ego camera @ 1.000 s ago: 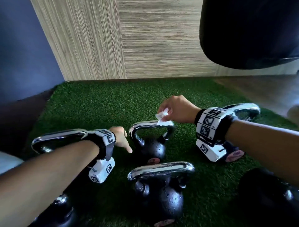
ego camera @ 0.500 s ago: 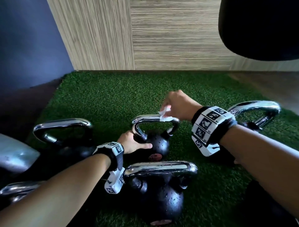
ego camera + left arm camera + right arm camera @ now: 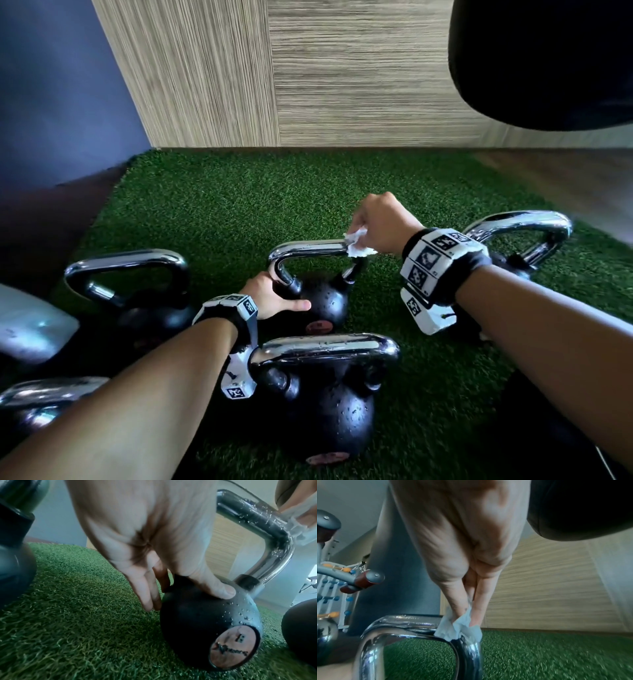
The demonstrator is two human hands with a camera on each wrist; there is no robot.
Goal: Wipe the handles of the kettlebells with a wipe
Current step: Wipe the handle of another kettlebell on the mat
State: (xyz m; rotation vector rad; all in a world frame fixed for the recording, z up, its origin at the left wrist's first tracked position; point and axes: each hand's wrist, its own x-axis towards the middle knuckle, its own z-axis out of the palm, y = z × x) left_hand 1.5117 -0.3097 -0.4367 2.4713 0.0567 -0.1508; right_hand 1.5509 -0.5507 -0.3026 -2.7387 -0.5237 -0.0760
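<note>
The middle kettlebell [image 3: 325, 303] is a black ball with a wet chrome handle [image 3: 308, 247], standing on green turf [image 3: 239, 205]. My right hand [image 3: 380, 222] pinches a crumpled white wipe [image 3: 358, 245] against the handle's right corner; the right wrist view shows the wipe [image 3: 458, 627] folded over the handle's bend [image 3: 406, 622]. My left hand [image 3: 274, 298] rests on the ball just below the handle's left post. In the left wrist view its thumb [image 3: 223, 591] lies across the top of the ball [image 3: 197, 628] and the straight fingers [image 3: 150, 599] run down its far side.
Another kettlebell [image 3: 325, 411] stands close in front under my left wrist. More chrome-handled kettlebells sit at the left [image 3: 126, 263], lower left [image 3: 41, 394] and right [image 3: 520, 222]. A black padded mass [image 3: 548, 51] hangs at the upper right. A wood-grain wall [image 3: 342, 85] bounds the turf.
My left hand moved from beside the left kettlebell onto the middle kettlebell's ball. The right hand slid the wipe a little rightward to the handle's corner.
</note>
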